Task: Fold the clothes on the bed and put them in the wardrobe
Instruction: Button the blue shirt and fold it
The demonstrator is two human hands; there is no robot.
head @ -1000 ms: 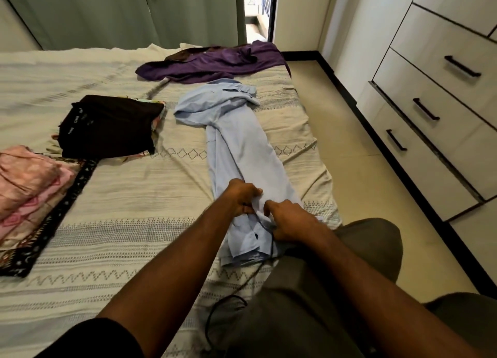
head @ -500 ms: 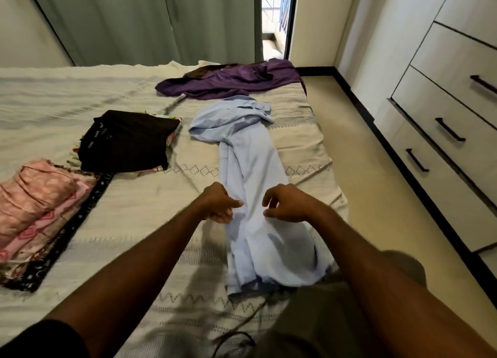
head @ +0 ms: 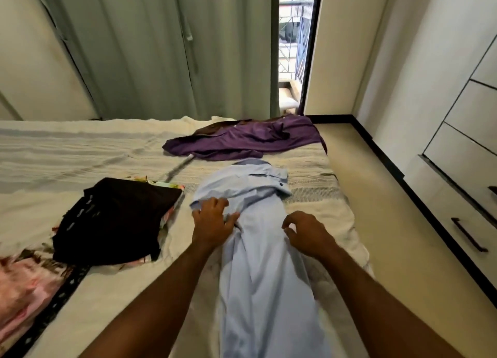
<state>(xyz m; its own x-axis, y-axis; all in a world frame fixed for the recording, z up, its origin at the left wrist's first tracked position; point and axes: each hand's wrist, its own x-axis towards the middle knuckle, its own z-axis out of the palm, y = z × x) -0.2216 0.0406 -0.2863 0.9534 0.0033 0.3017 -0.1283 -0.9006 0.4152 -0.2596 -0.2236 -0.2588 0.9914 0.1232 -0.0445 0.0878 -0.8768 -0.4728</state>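
**Bedroom, head view: 1 shirt under both hands, other clothes on the bed**

- Light blue shirt (head: 266, 263): lies lengthwise down the right part of the bed (head: 80, 153), narrowed into a long strip, collar end away from the person, a dark button visible at the collar.
- Left hand (head: 212, 220): lies flat on the shirt's left side just below the collar end, fingers spread wide and straight, holding nothing; thumb toward the strip's middle.
- Right hand (head: 306, 231): at the right edge of the strip, fingers loosely curled with the tips near the cloth; contact cannot be told, and nothing is visibly held.
- Purple garment (head: 242, 140): unfolded, spread near the far edge of the bed, just beyond the blue shirt's collar.
- Black folded garment (head: 115, 220): left of the shirt, on top of a colourful folded piece whose edge shows beneath it.
- Pink patterned cloth (head: 24, 290): at the left edge of view, blurred, over a dark bordered fabric.
- Wardrobe (head: 462, 169): white drawer fronts with dark handles, along the right wall, all closed.
- Green curtain (head: 161, 48): behind the bed, beside an open doorway.
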